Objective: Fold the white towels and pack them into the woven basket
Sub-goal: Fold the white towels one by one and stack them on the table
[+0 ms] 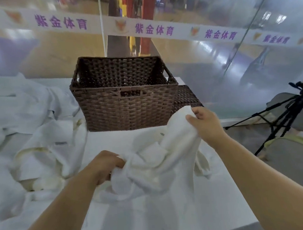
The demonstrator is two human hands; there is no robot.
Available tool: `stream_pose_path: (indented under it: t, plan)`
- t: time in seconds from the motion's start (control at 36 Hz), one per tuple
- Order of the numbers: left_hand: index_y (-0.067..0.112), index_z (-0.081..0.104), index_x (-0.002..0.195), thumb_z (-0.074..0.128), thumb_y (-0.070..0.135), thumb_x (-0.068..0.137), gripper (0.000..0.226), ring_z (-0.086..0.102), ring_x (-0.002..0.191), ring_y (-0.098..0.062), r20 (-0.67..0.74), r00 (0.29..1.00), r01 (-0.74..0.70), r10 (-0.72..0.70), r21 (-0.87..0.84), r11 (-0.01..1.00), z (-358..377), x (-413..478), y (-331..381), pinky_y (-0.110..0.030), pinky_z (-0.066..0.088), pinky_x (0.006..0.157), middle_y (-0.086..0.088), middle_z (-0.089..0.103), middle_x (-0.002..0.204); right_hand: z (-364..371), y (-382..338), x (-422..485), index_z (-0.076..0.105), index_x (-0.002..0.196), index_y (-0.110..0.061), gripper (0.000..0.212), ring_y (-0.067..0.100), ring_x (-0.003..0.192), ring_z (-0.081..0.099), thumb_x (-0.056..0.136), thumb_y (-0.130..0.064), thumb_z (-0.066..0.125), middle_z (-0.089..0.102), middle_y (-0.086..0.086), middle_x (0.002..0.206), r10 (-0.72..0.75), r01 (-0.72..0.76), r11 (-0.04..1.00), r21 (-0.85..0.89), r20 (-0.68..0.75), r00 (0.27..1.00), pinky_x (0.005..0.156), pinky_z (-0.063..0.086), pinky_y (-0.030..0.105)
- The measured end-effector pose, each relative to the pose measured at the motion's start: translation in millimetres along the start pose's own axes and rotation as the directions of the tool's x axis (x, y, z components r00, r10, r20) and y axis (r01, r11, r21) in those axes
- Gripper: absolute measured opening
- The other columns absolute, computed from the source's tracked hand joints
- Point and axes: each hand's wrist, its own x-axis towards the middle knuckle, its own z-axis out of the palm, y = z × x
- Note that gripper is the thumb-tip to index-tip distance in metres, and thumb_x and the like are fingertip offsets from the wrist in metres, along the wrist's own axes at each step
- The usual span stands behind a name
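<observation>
A crumpled white towel (156, 161) lies bunched on the white table in front of me. My left hand (103, 164) grips its left edge low near the table. My right hand (205, 123) pinches a raised corner of the same towel, lifted up beside the basket. The brown woven basket (128, 107) stands behind the towel at the table's middle; the part of its inside that I can see holds no towels. A heap of more white towels (30, 128) covers the left side of the table.
The basket's lid (185, 97) leans flat behind its right side. The white table (173, 218) ends close on the right. A black tripod (283, 115) stands on the floor to the right. A glass wall with a printed banner (153, 29) runs behind.
</observation>
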Motion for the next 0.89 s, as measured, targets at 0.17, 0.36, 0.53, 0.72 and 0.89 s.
stream_pose_path:
  t: [0.17, 0.36, 0.53, 0.72, 0.89]
  plan:
    - [0.000, 0.065, 0.100, 0.070, 0.018, 0.079, 0.028, 0.068, 0.083, -0.035, 0.045, 0.993, 0.113, -0.109, -0.124, 0.986, 10.9, -27.8, -22.3, -0.041, 0.056, 0.065, -0.020, 0.071, 0.091, -25.1, 20.6, -20.9, 0.057, 0.083, -0.020, 0.007, 0.019, 0.072, 0.054, 0.089, -0.023, 0.059, 0.059, -0.003, 0.078, 0.015, -0.008, 0.991, -0.131, 0.053, 0.998, 0.063, 0.042, 0.031]
    - [0.001, 0.059, 0.110, 0.052, 0.037, 0.095, 0.039, 0.063, 0.089, -0.037, -0.192, 0.970, 0.094, -0.152, -0.280, 0.955, 25.3, -50.4, -35.7, -0.051, 0.052, 0.077, -0.021, 0.065, 0.098, -38.1, 34.3, -44.9, 0.027, 0.060, -0.020, 0.044, 0.012, 0.049, 0.026, 0.091, -0.024, 0.058, 0.027, -0.005, 0.056, 0.040, -0.004, 0.954, -0.300, 0.112, 0.993, 0.048, 0.020, 0.027]
    - [0.002, 0.059, 0.090, 0.055, 0.023, 0.092, 0.022, 0.058, 0.096, -0.039, -0.460, 0.888, -0.137, 0.019, -0.224, 0.965, 18.5, -78.7, -22.9, -0.046, 0.050, 0.083, -0.027, 0.059, 0.110, -56.5, 28.4, -53.9, 0.028, 0.064, -0.016, 0.041, 0.015, 0.052, 0.027, 0.093, -0.028, 0.054, 0.027, -0.002, 0.060, 0.020, -0.003, 0.950, -0.313, 0.049, 0.999, 0.049, 0.021, 0.031]
    - [0.019, 0.047, 0.061, 0.057, 0.023, 0.090, 0.031, 0.047, 0.067, -0.023, -0.646, 0.706, -0.405, 0.289, -0.035, 0.913, -1.2, -127.6, -1.7, -0.036, 0.044, 0.067, -0.003, 0.049, 0.061, -87.6, 9.2, -57.0, 0.043, 0.093, -0.013, 0.031, 0.014, 0.069, 0.044, 0.087, -0.034, 0.065, 0.045, -0.005, 0.078, -0.038, 0.022, 0.982, -0.185, -0.086, 0.996, 0.055, 0.033, 0.029]
    - [0.024, 0.064, 0.103, 0.060, 0.013, 0.085, 0.021, 0.057, 0.096, -0.025, -0.696, 0.644, -0.601, 0.317, -0.205, 0.773, -15.6, -170.6, 5.5, -0.039, 0.047, 0.083, -0.004, 0.061, 0.107, -109.3, -10.5, -54.7, 0.055, 0.087, -0.013, 0.036, 0.026, 0.084, 0.056, 0.078, -0.042, 0.074, 0.055, 0.003, 0.084, 0.046, -0.032, 0.996, 0.085, -0.164, 0.985, 0.071, 0.047, 0.034]
